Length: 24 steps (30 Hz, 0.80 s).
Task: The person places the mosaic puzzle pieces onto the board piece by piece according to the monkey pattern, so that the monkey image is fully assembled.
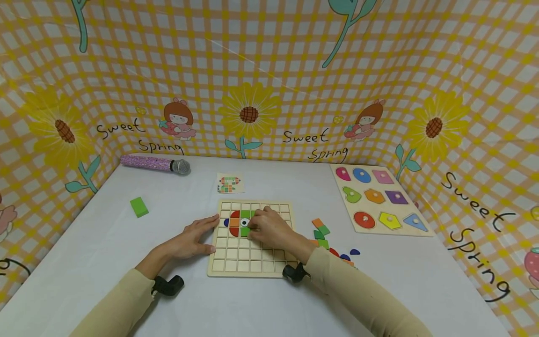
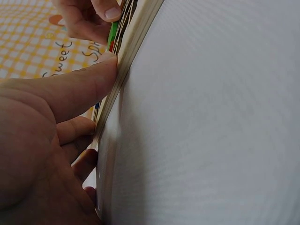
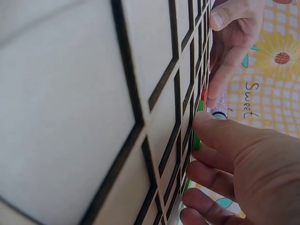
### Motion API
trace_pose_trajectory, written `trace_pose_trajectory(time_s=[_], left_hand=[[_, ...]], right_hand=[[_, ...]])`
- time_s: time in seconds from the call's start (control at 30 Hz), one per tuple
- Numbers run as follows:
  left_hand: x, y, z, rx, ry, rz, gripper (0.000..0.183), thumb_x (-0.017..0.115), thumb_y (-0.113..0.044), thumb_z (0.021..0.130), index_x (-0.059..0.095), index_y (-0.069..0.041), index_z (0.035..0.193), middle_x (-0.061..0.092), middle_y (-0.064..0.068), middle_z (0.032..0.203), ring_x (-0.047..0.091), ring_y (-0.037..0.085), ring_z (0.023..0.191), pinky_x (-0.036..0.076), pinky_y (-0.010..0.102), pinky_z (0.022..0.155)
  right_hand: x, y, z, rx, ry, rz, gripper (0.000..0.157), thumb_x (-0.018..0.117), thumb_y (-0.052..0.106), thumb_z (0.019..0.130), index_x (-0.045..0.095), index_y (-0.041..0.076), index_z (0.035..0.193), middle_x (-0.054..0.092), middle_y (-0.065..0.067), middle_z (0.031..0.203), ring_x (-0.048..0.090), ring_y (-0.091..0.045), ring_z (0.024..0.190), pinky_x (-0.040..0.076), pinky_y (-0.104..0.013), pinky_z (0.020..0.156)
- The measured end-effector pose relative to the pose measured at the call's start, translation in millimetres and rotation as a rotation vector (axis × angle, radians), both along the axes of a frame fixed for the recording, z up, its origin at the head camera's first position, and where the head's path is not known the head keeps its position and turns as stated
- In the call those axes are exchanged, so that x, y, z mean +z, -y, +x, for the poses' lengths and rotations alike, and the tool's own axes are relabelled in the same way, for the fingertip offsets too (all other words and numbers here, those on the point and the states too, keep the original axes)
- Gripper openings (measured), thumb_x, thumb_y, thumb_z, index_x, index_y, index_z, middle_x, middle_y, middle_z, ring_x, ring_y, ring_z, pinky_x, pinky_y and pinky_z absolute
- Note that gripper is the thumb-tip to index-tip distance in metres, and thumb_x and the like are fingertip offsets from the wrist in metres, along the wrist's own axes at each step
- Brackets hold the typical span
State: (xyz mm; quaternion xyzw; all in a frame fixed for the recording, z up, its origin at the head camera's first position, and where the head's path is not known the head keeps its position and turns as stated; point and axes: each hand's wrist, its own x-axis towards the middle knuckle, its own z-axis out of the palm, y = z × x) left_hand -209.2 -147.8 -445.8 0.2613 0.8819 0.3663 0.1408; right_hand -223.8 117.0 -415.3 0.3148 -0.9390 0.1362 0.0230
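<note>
A wooden grid board lies on the white table with several tiles set in its upper left cells. Among these are red curved pieces, an orange square, a blue half-round, green pieces and a white tile with an eye. My right hand reaches over the board, thumb and forefinger pinching a green tile close against the grid. With fingers extended, my left hand rests at the board's left edge, its thumb touching the rim.
Loose coloured pieces lie right of the board, partly behind my right forearm. A picture card sits beyond the board. Farther out are a green block, a glittery microphone and a knobbed shape puzzle. Patterned cloth walls the table.
</note>
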Motion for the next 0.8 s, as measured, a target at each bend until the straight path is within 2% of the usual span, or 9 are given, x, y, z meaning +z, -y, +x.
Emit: trace_pose_trajectory(time_s=[0.63,0.8], left_hand=[[-0.1,0.4,0.1,0.001,0.0,-0.006,0.077,0.068,-0.023,0.085,0.027,-0.005,0.148,0.017,0.011,0.159,0.01,0.041,0.145,0.006,0.065,0.112],[-0.3,0.7,0.4,-0.003,-0.003,0.017,0.078,0.068,-0.024,0.084,0.028,-0.004,0.148,0.017,0.012,0.159,0.01,0.042,0.144,0.006,0.065,0.111]], right_hand=[[-2.8,-2.3,-0.1,-0.003,-0.034,0.0,0.025,0.076,0.031,0.078,0.075,0.013,0.096,0.066,0.001,0.092,0.045,-0.013,0.078,0.037,-0.025,0.07],[-0.4,-3.0,1.0,-0.005,-0.046,-0.031,0.024,0.076,0.029,0.078,0.075,0.013,0.096,0.066,0.0,0.092,0.044,-0.013,0.078,0.036,-0.026,0.07]])
